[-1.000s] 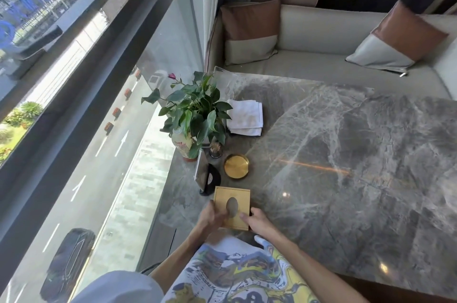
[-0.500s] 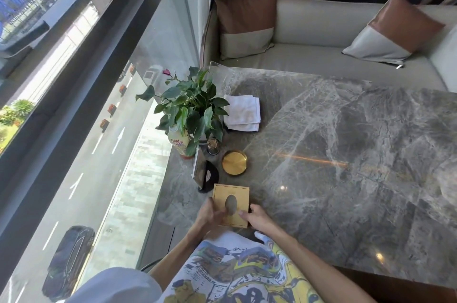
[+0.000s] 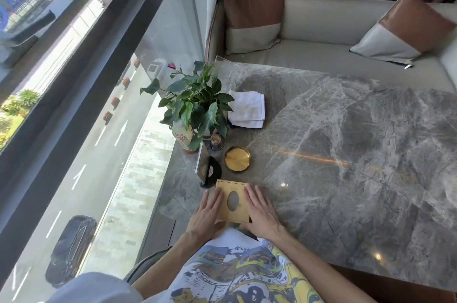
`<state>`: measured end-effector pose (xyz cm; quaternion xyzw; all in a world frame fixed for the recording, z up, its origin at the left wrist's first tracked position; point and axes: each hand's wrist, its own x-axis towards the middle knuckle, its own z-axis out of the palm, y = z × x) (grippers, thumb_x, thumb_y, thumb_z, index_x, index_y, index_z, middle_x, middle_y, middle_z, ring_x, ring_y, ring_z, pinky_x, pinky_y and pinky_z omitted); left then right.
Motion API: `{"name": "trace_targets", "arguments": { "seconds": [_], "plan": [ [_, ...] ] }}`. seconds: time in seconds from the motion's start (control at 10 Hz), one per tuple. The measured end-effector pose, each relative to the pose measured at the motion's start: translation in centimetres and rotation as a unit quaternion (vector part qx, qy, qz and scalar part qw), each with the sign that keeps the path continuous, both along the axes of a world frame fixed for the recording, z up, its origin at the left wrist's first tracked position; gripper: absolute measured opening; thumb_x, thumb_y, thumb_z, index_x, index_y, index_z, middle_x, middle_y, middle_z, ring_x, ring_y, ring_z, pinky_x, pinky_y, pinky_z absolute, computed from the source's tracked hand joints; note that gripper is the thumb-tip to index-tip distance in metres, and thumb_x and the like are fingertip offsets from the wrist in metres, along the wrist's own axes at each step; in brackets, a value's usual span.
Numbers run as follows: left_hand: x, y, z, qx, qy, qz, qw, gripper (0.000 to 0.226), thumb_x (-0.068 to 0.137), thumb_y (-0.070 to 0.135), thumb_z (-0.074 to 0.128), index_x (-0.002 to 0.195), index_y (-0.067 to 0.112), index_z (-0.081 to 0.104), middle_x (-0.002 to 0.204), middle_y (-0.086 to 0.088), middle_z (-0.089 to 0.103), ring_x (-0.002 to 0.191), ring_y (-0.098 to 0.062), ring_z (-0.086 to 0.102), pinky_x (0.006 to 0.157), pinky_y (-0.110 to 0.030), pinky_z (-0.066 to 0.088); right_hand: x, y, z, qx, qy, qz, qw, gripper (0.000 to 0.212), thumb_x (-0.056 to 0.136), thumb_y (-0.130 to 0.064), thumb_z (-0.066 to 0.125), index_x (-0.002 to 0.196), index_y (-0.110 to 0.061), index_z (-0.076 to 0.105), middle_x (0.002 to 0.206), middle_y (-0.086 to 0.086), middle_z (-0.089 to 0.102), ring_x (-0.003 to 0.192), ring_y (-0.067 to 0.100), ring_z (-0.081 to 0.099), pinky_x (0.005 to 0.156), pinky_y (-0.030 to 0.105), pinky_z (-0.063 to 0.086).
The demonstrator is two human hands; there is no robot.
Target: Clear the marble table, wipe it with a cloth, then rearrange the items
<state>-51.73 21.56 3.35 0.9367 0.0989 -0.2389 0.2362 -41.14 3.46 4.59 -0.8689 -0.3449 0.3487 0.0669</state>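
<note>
Place: lounge or café booth, high above a street
Evidence: cushioned sofa (image 3: 321, 55) beyond the fingers (image 3: 252, 193), marble counter (image 3: 346, 154), floor-length window (image 3: 99, 104) left of them

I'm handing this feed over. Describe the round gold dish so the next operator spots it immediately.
Start at the potted plant by the window edge of the marble table. Just nearer the person sits the round gold dish, right of a black stand. Unlike the square gold box between both hands, it is circular and untouched.
</note>
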Motion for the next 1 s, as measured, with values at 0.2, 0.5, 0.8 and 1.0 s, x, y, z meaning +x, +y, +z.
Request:
{"name": "trace_targets", "arguments": {
  "seconds": [0.2, 0.5, 0.8, 1.0],
  "plan": [
    [0.0, -0.1, -0.3, 0.023, 0.006, -0.01, 1.0, 0.085, 0.095, 0.033, 0.052, 0.152, 0.014, -0.008, 0.158, 0.005, -0.021, 0.151, -0.023, -0.008, 0.123, -0.038, 0.017, -0.1, -0.2, -0.2, -0.016, -0.026, 0.01, 0.999, 0.11, 0.083, -0.051, 0.065, 0.154, -0.016, -0.012, 0.162, -0.001, -0.02, 0.151, 0.026, -0.012, 0.123, 0.051, 0.01],
    [0.9, 0.1, -0.1, 0.06, 0.009, -0.028, 0.998, 0.086, 0.095, 0.036, 0.051, 0.152, 0.015, -0.01, 0.162, 0.0, -0.015, 0.151, -0.024, -0.007, 0.125, -0.035, 0.009, 0.4, -0.2, -0.6, -0.006, -0.02, 0.0, 1.0, 0.112, 0.081, -0.054, 0.066, 0.153, -0.019, -0.012, 0.162, -0.003, -0.019, 0.151, 0.025, -0.011, 0.122, 0.05, 0.01],
    [1.3, -0.6, 0.9, 0.078, 0.041, -0.013, 0.996, 0.087, 0.093, 0.033, 0.056, 0.154, 0.018, -0.004, 0.163, 0.001, -0.012, 0.151, -0.027, 0.001, 0.122, -0.043, 0.018, 0.5, -0.2, -0.3, 0.003, -0.012, 0.001, 1.0, 0.11, 0.082, -0.055, 0.064, 0.154, -0.019, -0.011, 0.162, -0.002, -0.02, 0.15, 0.026, -0.015, 0.122, 0.053, 0.01],
    [3.9, -2.7, 3.1, 0.056, -0.005, -0.01, 0.998, 0.069, 0.091, 0.025, 0.056, 0.148, 0.018, 0.019, 0.158, -0.008, 0.018, 0.147, -0.035, 0.016, 0.117, -0.048, 0.028, 2.5, -3.2, 1.1, 0.047, -0.007, -0.114, 0.992, 0.093, 0.088, -0.068, 0.043, 0.155, -0.025, -0.005, 0.161, -0.007, -0.015, 0.149, 0.022, -0.019, 0.122, 0.049, 0.002]
  ]
}}
